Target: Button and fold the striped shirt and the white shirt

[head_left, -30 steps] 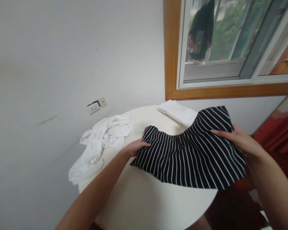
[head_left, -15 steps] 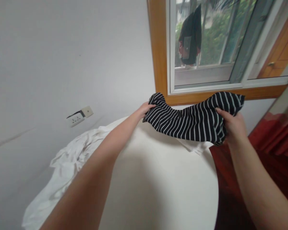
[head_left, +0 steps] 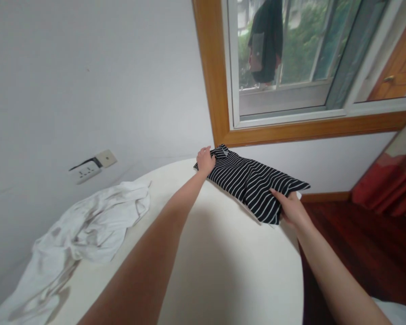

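Note:
A black garment with thin white stripes (head_left: 246, 178), folded into a long shape, lies at the far end of the white table (head_left: 203, 262). At its far left end, my left hand (head_left: 205, 161) is closed on the fabric, though the fingertips are partly unclear. My right hand (head_left: 291, 208) pinches the near right end, thumb on top and the other fingers hidden beneath. Pale edges of something white (head_left: 265, 224) peek out under the striped cloth; what it is I cannot tell.
A crumpled white garment (head_left: 104, 221) lies along the table's left side by the wall. A wall socket (head_left: 89, 171) sits above it. Beyond the table is a wood-framed window (head_left: 311, 128). Dark red floor (head_left: 334, 234) and a red curtain (head_left: 379, 185) are at the right.
Both hands have lowered the striped garment from the air onto the far end of the table. My right hand has moved left and down. The view has shifted slightly.

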### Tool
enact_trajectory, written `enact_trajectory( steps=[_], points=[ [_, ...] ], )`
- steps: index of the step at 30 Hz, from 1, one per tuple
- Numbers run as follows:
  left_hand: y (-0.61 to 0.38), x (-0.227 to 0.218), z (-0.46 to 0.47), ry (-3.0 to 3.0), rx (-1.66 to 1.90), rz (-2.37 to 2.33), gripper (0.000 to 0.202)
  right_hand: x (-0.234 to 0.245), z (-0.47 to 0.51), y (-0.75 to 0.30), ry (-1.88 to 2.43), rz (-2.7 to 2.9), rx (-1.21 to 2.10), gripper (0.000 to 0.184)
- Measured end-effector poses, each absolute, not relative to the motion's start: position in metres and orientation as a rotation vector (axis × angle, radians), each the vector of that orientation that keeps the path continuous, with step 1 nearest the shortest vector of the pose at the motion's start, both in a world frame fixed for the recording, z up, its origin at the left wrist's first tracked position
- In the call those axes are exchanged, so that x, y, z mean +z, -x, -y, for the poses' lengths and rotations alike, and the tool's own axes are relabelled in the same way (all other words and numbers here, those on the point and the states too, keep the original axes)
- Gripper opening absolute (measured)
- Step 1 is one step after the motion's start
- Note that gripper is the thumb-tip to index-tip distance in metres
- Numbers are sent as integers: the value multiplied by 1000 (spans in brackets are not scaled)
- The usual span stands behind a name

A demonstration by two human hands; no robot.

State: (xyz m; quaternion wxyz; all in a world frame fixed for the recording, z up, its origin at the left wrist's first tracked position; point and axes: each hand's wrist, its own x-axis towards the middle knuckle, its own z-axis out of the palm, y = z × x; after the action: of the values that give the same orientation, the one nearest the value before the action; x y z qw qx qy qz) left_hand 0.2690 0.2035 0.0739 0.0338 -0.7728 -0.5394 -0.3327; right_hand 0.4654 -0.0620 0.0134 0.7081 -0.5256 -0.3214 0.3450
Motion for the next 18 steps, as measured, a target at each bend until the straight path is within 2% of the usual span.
enact_trajectory(
  steps=[2,4,8,14,18],
  points=[
    [-264,71,-201,2449,-903,1560,38,19,65,-464,1139,698,790,70],
    [-262,69,-202,2534,-747,1519,34,23,66,-463,1136,695,794,71],
    [-266,65,-214,2640,-526,1496,39,18,67,-461,1142,710,757,70],
    [-287,62,-237,2695,-394,1529,44,6,67,-461,1133,743,690,69],
    [-299,72,-251,2578,-554,1663,67,4,67,-460,1163,712,688,71]
  ],
)
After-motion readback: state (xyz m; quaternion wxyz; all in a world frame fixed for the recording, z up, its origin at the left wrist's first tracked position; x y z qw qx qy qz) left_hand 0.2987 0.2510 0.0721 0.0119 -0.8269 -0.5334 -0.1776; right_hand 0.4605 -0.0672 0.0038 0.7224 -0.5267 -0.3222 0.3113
